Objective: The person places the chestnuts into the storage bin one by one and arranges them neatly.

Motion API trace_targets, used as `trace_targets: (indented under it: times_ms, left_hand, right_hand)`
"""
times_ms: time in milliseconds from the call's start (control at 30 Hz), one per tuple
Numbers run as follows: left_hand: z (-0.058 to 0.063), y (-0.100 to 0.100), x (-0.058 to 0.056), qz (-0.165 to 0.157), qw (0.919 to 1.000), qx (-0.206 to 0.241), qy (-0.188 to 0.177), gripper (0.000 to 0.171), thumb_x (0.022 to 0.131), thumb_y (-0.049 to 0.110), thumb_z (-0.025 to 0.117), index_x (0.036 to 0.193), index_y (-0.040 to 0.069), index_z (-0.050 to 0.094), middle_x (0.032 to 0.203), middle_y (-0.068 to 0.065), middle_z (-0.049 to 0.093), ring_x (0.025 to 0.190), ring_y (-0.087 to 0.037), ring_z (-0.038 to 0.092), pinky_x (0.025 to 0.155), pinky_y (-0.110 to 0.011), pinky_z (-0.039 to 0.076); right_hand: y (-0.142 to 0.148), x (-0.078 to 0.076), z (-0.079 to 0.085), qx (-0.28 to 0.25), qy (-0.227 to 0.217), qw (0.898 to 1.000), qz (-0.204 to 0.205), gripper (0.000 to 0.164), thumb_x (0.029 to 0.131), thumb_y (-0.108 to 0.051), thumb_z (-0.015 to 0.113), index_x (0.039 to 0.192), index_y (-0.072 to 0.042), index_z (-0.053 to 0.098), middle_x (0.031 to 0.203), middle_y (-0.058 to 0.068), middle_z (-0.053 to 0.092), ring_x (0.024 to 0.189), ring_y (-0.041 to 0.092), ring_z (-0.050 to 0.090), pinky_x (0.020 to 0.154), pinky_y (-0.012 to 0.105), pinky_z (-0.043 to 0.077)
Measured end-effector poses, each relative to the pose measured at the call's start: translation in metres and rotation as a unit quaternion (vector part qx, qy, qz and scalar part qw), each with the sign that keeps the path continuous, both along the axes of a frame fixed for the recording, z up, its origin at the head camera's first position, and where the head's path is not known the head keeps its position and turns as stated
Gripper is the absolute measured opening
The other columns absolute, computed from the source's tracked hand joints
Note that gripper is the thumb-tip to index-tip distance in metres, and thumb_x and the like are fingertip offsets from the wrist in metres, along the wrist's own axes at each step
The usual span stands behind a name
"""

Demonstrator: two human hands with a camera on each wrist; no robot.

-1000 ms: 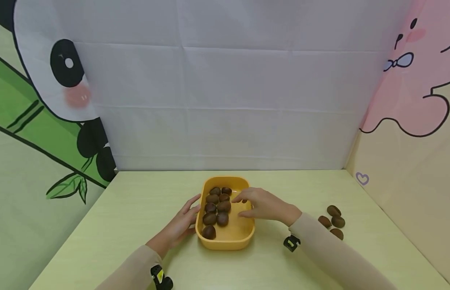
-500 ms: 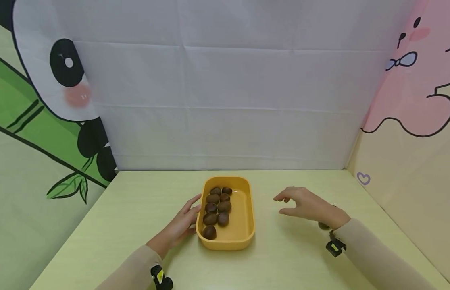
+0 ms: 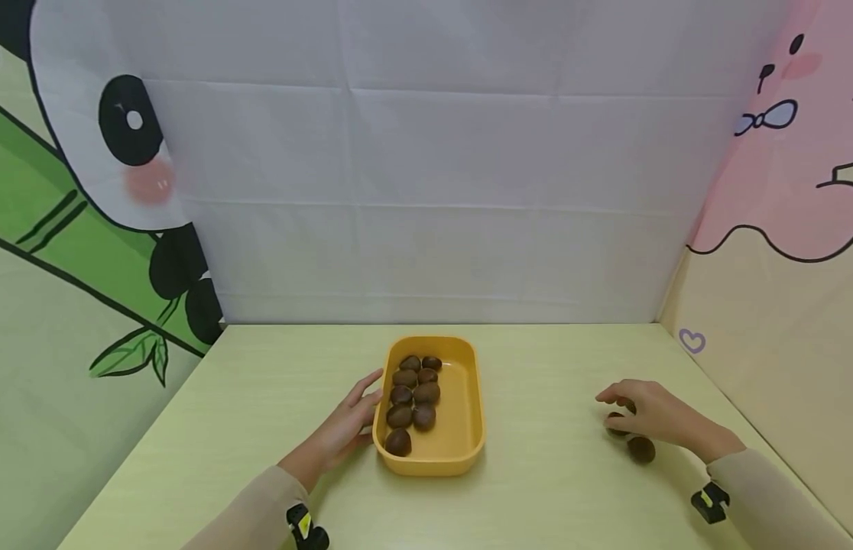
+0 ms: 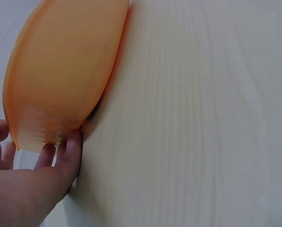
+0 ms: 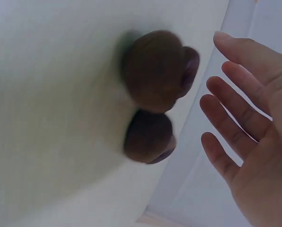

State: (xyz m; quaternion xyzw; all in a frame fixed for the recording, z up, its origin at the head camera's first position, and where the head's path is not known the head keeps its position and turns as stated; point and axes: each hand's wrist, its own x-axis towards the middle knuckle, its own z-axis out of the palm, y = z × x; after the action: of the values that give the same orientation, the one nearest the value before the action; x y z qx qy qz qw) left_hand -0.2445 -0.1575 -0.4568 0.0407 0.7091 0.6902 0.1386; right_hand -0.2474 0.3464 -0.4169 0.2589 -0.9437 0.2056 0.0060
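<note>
A yellow-orange rectangular tray [image 3: 461,416] stands mid-table, with several brown chestnuts [image 3: 426,393] in two rows along its left side. My left hand [image 3: 338,431] rests its fingers against the tray's left outer wall. The left wrist view has those fingertips [image 4: 74,137] touching the wall near the table. Over at the right, my right hand [image 3: 663,418] hovers above a small cluster of loose chestnuts [image 3: 641,450], partly hiding them. Seen from the right wrist, its fingers are spread and apart from the chestnuts [image 5: 152,71], with nothing held.
The pale wood-grain table [image 3: 536,489] meets a white cloth backdrop [image 3: 440,252] at its far edge. Side panels with cartoon drawings border it, a panda on the left and a pink figure [image 3: 777,191] on the right.
My right hand has moved from over the tray, rightward to the loose chestnuts. The left hand and tray have stayed in place.
</note>
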Motion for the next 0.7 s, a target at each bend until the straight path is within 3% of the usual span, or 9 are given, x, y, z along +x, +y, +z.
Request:
trace_targets:
  times_ms: [267, 700]
  left_hand:
    - [0.0, 0.0, 0.0, -0.003, 1.0, 0.001, -0.003, 0.059, 0.107, 0.043, 0.046, 0.159, 0.03, 0.022, 0.154, -0.022, 0.038, 0.133, -0.04, 0.048, 0.104, -0.058, 0.041]
    - [-0.001, 0.0, 0.0, 0.001, 1.0, 0.002, -0.002, 0.059, 0.106, 0.044, 0.047, 0.159, 0.032, 0.024, 0.154, -0.022, 0.037, 0.131, -0.039, 0.05, 0.101, -0.056, 0.044]
  right_hand:
    - [0.016, 0.003, -0.017, 0.006, -0.013, 1.0, 0.0, 0.039, 0.084, -0.031, 0.082, 0.114, -0.007, 0.072, 0.105, -0.004, 0.068, 0.089, 0.013, 0.061, 0.076, 0.034, 0.053]
    - [0.014, 0.001, -0.016, 0.002, -0.021, 1.0, -0.001, 0.036, 0.085, -0.028, 0.081, 0.113, -0.007, 0.072, 0.102, -0.006, 0.068, 0.088, 0.011, 0.061, 0.075, 0.033, 0.053]
